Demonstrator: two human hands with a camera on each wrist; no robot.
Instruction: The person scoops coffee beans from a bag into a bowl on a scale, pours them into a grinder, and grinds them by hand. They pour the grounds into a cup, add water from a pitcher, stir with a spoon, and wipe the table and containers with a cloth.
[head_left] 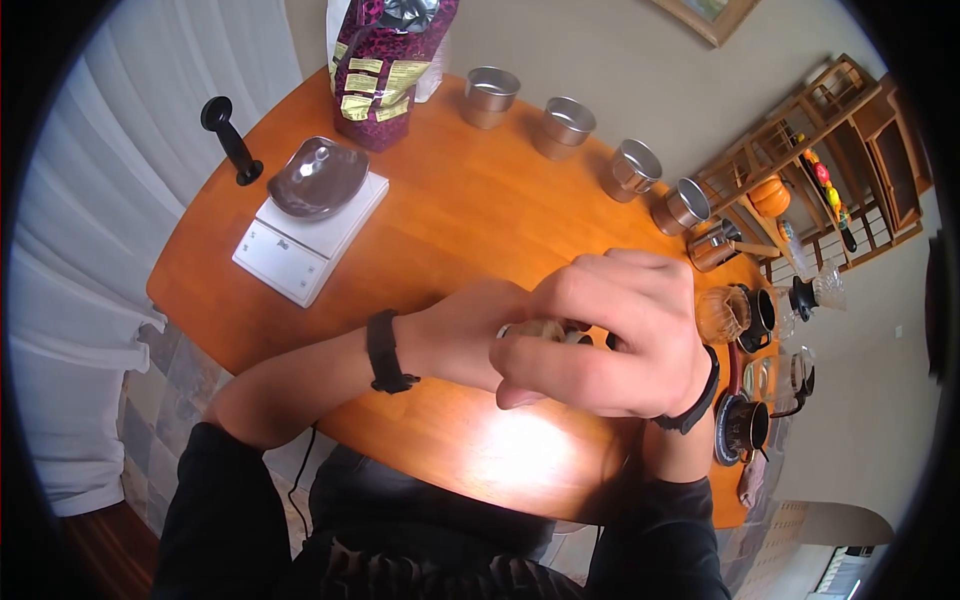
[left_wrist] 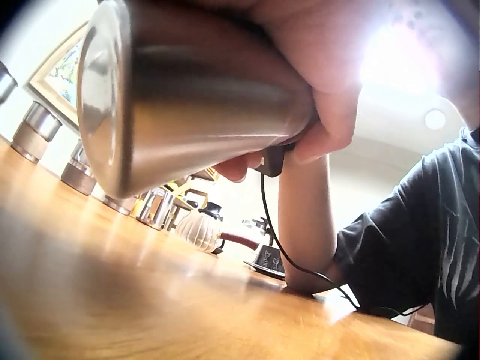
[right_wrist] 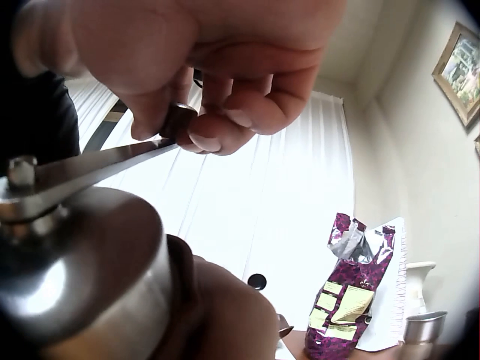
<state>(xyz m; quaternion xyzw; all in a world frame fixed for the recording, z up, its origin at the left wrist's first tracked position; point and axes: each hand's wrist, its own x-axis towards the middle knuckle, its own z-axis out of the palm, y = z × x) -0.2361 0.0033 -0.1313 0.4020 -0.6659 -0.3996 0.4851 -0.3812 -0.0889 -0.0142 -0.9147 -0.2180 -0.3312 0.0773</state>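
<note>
A wooden table stands between long white curtains and a pale wall in a bright room.

A framed picture hangs on the wall, a wooden rack stands nearby, glare whitens the tabletop, and checkered tiles in muted tones cover the floor.

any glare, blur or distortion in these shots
Head view: glare low on the table, scene bowed with black corners; left wrist: a blown-out light at upper right, tabletop blurred at lower left; right wrist: curtain washed out, bright highlight on the grinder.
</note>
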